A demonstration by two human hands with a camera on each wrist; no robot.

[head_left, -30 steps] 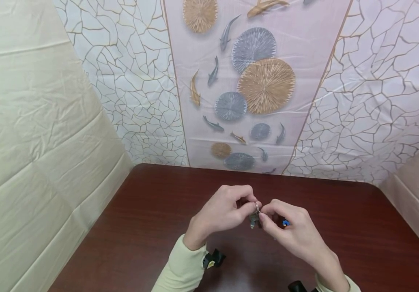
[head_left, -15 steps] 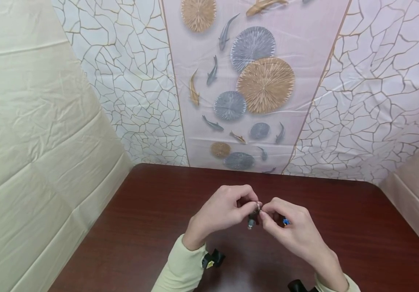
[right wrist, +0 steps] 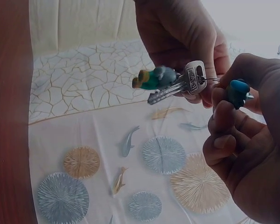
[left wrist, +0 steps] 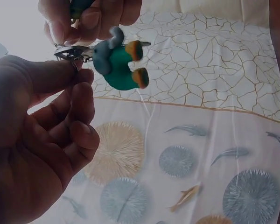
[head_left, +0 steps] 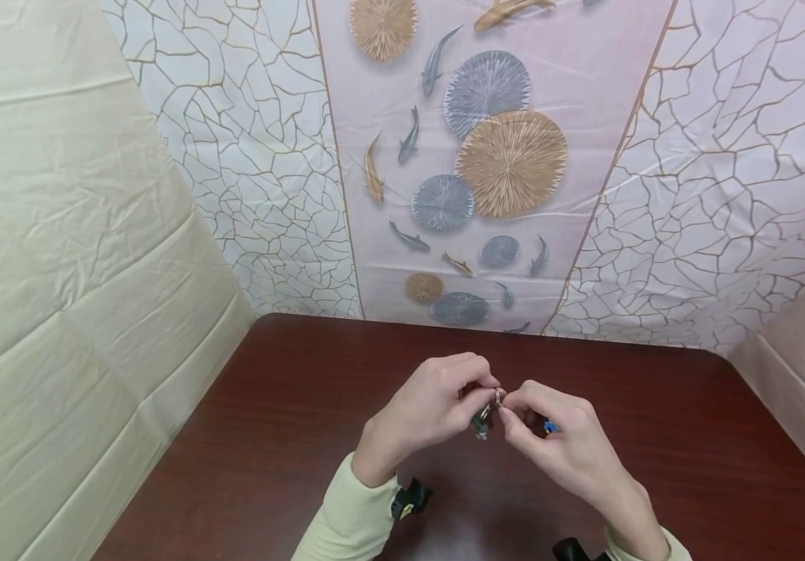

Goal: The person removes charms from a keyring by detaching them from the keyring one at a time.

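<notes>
- Your left hand (head_left: 419, 405) is pinching a thin metal key ring (head_left: 497, 397) between thumb and index finger; in the left wrist view its other fingers are curling loosely below.
- Your right hand (head_left: 570, 440) is gripping the ring's other side with its fingertips, so both hands are nearly meeting there.
- You are holding the ring up in the air over the dark red-brown tabletop (head_left: 290, 436), between its left and right edges, with the far edge lying beyond your hands.
- A key (right wrist: 195, 78) is hanging from the ring; only the right wrist view is showing its broad head and toothed blade clearly, though the letters on the head are staying hard to read.
- A green and grey figurine (left wrist: 121, 65) with orange-brown feet is dangling beside the key; the left wrist view is showing its rounded body best, while the head view is giving only a small dark green shape under your left thumb.
- A blue charm (right wrist: 238, 91) is sitting among your right fingers; the right wrist view is showing its bright top, the head view just a blue speck.
</notes>
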